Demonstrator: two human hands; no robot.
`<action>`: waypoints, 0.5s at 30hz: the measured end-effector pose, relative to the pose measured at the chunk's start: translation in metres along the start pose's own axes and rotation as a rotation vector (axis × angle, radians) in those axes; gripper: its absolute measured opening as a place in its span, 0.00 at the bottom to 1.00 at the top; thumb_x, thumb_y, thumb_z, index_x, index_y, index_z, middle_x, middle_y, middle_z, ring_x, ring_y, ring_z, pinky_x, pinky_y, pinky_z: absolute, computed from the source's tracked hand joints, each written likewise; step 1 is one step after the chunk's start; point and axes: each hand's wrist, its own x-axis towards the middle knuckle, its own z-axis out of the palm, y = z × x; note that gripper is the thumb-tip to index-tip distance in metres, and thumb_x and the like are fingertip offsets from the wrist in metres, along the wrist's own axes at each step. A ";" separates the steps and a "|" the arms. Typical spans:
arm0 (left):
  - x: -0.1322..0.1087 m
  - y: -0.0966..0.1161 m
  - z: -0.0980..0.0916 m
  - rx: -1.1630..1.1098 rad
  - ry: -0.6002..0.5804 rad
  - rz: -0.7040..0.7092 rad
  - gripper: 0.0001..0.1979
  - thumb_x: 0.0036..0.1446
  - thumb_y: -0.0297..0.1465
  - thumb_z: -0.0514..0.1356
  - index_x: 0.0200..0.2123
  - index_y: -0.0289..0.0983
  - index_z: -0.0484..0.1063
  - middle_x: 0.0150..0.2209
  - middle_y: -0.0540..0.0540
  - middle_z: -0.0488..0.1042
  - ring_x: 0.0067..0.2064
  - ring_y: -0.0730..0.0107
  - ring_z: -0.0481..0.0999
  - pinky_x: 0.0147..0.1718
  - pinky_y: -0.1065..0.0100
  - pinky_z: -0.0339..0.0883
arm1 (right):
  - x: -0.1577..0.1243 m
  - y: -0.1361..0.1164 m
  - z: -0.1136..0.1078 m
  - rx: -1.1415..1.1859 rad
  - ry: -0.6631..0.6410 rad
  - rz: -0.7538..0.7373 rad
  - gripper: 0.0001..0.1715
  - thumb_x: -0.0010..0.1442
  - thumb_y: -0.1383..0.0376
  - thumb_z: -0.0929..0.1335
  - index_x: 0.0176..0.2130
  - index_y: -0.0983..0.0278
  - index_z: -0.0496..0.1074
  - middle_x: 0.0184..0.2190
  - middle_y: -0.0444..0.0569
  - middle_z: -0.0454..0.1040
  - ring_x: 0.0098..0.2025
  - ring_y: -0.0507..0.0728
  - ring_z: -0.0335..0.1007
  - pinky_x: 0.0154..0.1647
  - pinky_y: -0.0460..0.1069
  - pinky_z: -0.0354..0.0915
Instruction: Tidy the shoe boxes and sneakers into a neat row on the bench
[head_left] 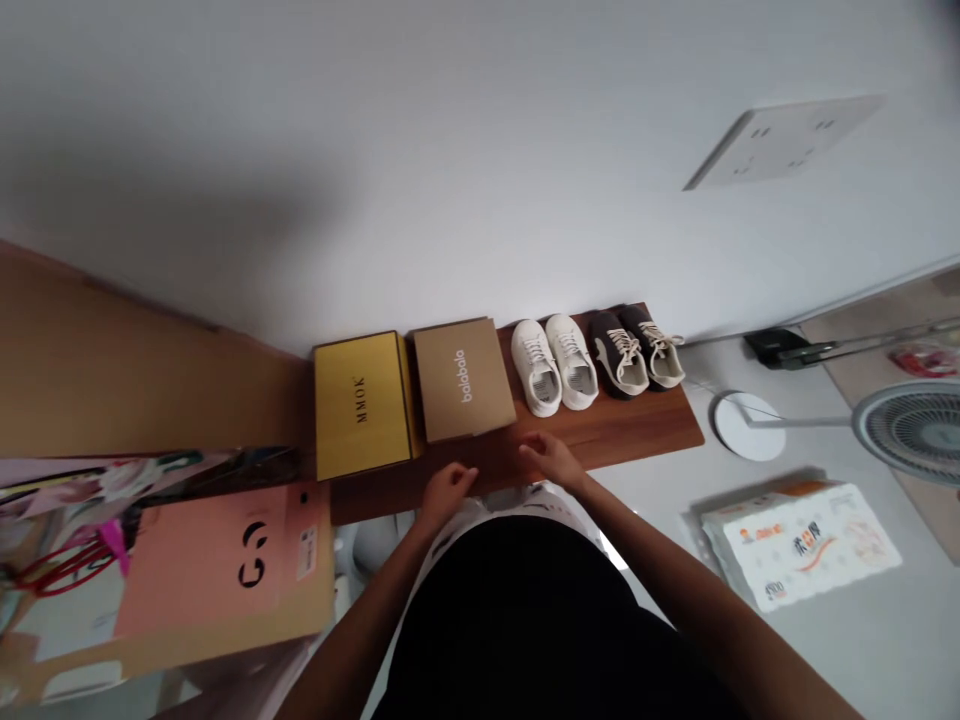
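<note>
Two boxes, yellow MMOK box (360,405) and brown balabala box (461,380), side by side on wooden shelf (637,430); lids down, contents hidden. White shoes (570,362), then dark shoes (621,352), at right. Left hand (448,490) before balabala box, right hand (553,458) before white shoes; each grip loosely curled, partly spread, holding nothing.
</note>
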 end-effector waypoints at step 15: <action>0.047 -0.070 -0.124 -0.846 0.537 -0.245 0.09 0.64 0.38 0.59 0.44 0.41 0.67 0.35 0.49 0.72 0.35 0.71 0.76 0.38 0.66 0.74 | 0.040 -0.026 0.113 0.889 0.172 0.239 0.24 0.50 0.52 0.76 0.43 0.59 0.72 0.36 0.48 0.80 0.41 0.59 0.77 0.32 0.48 0.73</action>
